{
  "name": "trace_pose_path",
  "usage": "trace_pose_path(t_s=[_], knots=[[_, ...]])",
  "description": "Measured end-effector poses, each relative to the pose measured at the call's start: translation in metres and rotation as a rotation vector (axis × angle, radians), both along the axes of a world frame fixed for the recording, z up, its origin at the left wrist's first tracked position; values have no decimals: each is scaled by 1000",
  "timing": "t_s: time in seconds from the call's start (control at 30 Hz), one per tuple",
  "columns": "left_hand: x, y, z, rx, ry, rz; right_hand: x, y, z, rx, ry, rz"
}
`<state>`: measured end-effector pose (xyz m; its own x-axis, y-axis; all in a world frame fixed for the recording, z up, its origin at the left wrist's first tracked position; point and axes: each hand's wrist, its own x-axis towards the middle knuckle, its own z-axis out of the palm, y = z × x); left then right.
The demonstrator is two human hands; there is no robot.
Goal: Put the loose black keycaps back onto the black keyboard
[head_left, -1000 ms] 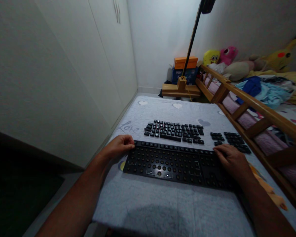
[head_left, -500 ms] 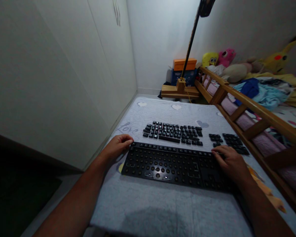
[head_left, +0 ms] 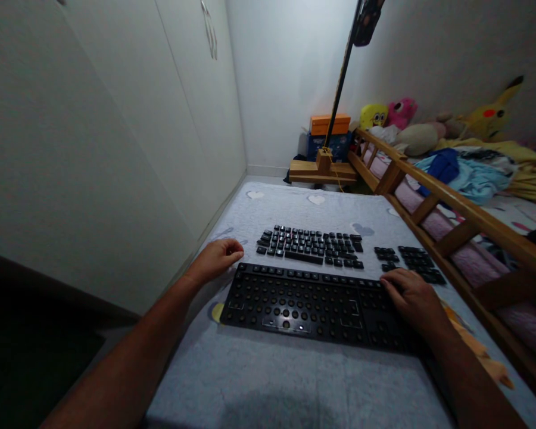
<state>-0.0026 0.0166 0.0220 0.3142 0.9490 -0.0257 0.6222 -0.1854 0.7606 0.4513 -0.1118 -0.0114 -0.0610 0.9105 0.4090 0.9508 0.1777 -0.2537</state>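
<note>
A black keyboard point(head_left: 290, 298) lies on the cloth-covered surface. Its top row of keys is in place, while most of the field below shows bare round key seats. Just beyond its upper left corner, my left hand point(head_left: 218, 259) is held slightly clear of it, thumb and fingertips pinched together; whatever may be between them is hidden or too small to name. My right hand point(head_left: 413, 292) grips the upper right edge with curled fingers, its palm covering the right end. Behind the keyboard, loose black keycaps point(head_left: 308, 244) are laid out in keyboard order.
More keycaps point(head_left: 415, 257) sit at the right, beyond my right hand. A wooden bed rail point(head_left: 455, 208) runs along the right side, and a white wardrobe point(head_left: 161, 149) closes off the left. A wooden stand point(head_left: 324, 170) with a pole is at the back. Orange cloth point(head_left: 477, 351) lies by my right forearm.
My left hand has come off the keyboard's upper left corner and moved slightly up and away. My right hand stays on the right end. The view has tilted a little.
</note>
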Motion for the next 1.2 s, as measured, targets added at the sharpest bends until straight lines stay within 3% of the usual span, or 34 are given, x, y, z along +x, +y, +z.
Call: trace_pose_path(t_s=[0.17,0.33,0.5,0.83,1.2], knots=[[29,42,18,220,252,-63,0,0,-2,-16,23,-12],[67,89,10,253,399,-112,1,-1,-3,-22,32,-11],[87,118,1,208,443,-162,3,-1,-5,-34,35,-17],[103,134,-1,133,521,-241,0,-3,-4,-36,52,-21],[97,134,-11,170,506,-252,-2,-3,-1,-21,35,-15]])
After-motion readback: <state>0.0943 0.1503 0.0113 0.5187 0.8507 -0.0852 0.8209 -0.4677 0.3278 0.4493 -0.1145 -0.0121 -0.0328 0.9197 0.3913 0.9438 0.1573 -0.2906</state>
